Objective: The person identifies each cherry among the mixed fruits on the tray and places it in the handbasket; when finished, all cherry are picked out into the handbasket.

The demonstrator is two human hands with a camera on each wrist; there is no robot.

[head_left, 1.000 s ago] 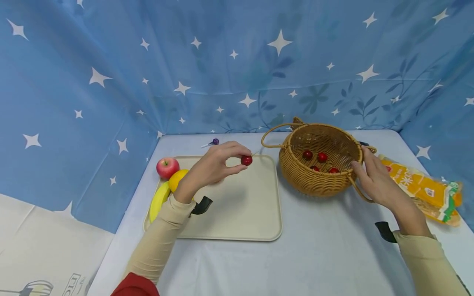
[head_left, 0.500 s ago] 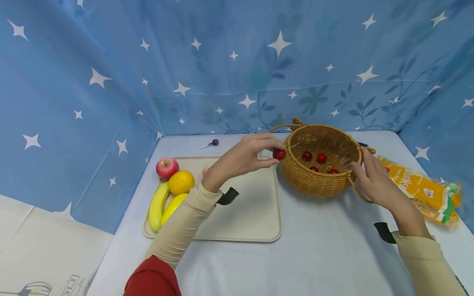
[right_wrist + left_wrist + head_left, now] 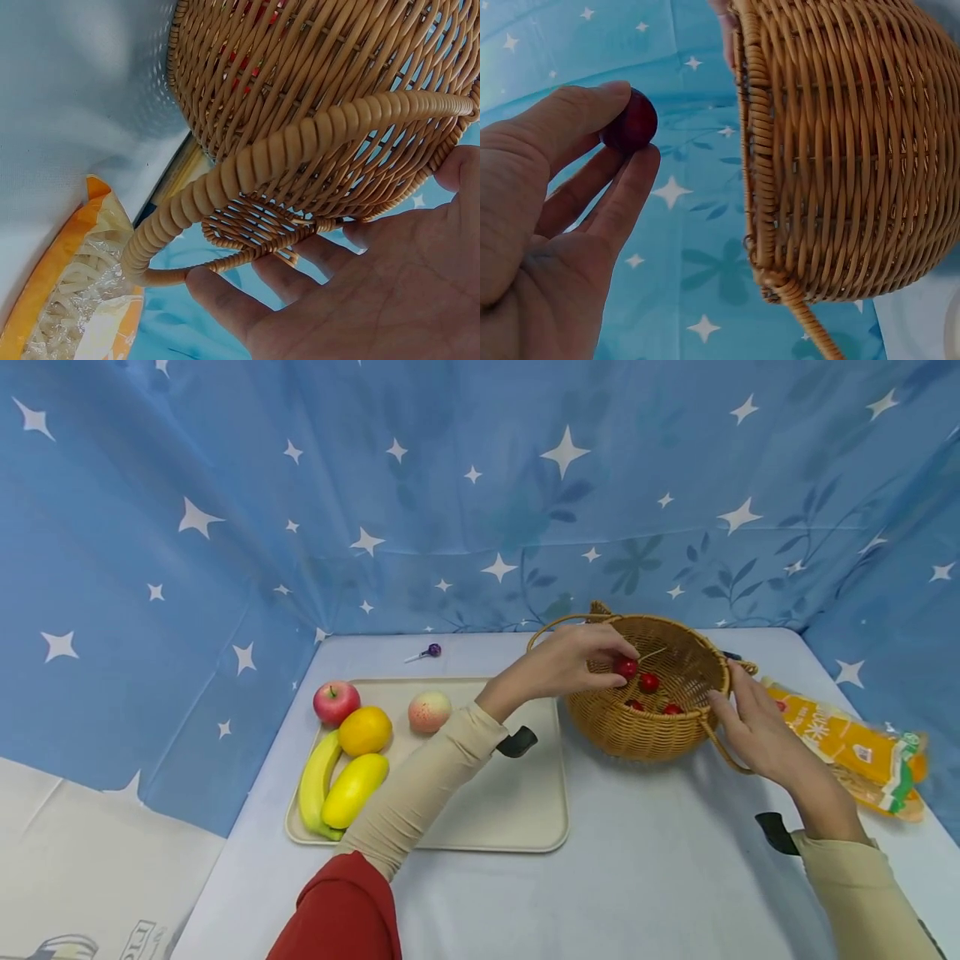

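My left hand (image 3: 557,667) pinches a dark red cherry (image 3: 626,667) between thumb and fingertips, over the opening of a round wicker basket (image 3: 637,737). The cherry's thin stem points to the right. From the left wrist view, the cherry (image 3: 636,122) shows level with the basket's open side, held at the fingertips. Below it in the basket lie more cherries (image 3: 648,682), partly covered by the front rim. My right hand (image 3: 765,735) grips the basket's right rim beside a loop handle (image 3: 300,150), its thumb at the rim and its fingers spread behind the handle.
Left of the basket lies a beige tray (image 3: 517,814) with an apple (image 3: 336,702), an orange (image 3: 365,731), a banana (image 3: 317,787), a mango (image 3: 356,791) and a peach (image 3: 430,712). A purple lollipop (image 3: 431,651) is behind it. An orange food bag (image 3: 855,747) lies right.
My left hand has carried the cherry rightward from above the tray to over the basket's opening. The peach has come into full view. My right hand keeps its place on the rim.
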